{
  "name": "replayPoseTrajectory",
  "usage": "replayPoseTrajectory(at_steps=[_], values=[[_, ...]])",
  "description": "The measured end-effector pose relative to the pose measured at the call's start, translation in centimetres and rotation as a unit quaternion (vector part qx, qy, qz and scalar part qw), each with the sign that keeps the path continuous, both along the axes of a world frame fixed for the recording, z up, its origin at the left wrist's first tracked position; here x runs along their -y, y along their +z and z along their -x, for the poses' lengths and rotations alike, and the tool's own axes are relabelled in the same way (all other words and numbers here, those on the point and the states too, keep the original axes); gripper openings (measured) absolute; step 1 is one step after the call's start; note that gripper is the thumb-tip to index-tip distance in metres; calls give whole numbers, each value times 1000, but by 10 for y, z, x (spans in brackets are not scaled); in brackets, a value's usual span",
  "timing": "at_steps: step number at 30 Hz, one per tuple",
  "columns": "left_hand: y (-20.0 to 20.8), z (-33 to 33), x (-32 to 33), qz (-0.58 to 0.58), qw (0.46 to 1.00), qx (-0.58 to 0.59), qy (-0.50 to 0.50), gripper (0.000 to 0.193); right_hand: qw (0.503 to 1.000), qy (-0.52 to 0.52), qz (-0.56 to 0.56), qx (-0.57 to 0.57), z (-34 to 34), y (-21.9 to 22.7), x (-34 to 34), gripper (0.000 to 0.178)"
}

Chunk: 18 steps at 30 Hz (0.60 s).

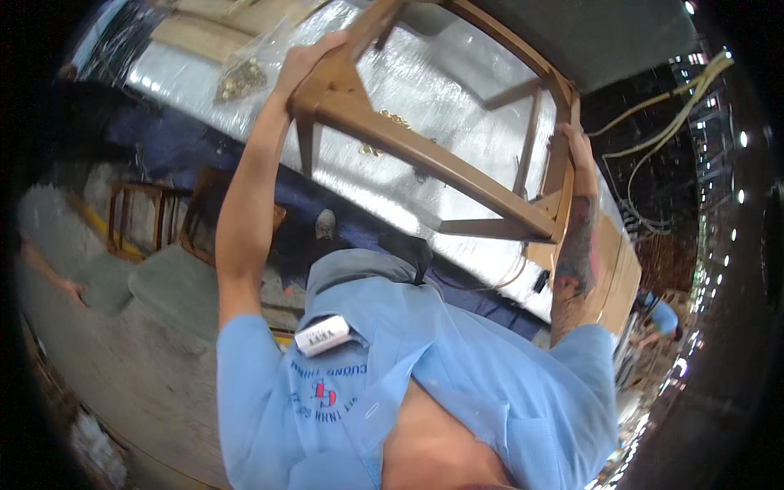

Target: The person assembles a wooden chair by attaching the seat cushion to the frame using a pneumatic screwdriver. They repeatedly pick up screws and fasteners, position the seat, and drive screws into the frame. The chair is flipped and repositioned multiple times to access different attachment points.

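A brown wooden chair frame (433,162) is held tilted over a worktable (392,196) covered in shiny clear film. My left hand (309,65) is closed around its left corner. At the opposite side my right hand (578,155) grips the frame by a leg joint, its fingers partly hidden behind the wood. A dark grey padded panel (629,45) adjoins the frame's far right side. Small brass-coloured fittings (394,119) lie on the film beneath, seen through the open frame. More of them sit in a clear plastic bag (242,79) beside my left forearm.
Cardboard (616,273) lies by my right arm, and pale cables (661,98) hang at the right. Left on the floor are grey cushions (171,286) and another wooden frame (143,212). Another person's hand (73,291) touches a cushion. A person in blue (660,317) is far right.
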<state>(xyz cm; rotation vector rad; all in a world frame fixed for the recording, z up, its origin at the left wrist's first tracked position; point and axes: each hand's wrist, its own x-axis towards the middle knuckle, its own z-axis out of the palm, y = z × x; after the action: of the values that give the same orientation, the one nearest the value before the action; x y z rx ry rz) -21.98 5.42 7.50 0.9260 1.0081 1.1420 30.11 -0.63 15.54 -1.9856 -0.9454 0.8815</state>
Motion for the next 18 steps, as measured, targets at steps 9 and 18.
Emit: replayPoseTrajectory(at_steps=[9, 18], values=[[4, -29, -18, -17, 998, -57, -27, 48, 997, -58, 40, 9, -37, -27, 18, 28], [-80, -25, -12, 4, 915, -36, 402, 26, 994, -79, 40, -61, -60, -37, 30, 33]])
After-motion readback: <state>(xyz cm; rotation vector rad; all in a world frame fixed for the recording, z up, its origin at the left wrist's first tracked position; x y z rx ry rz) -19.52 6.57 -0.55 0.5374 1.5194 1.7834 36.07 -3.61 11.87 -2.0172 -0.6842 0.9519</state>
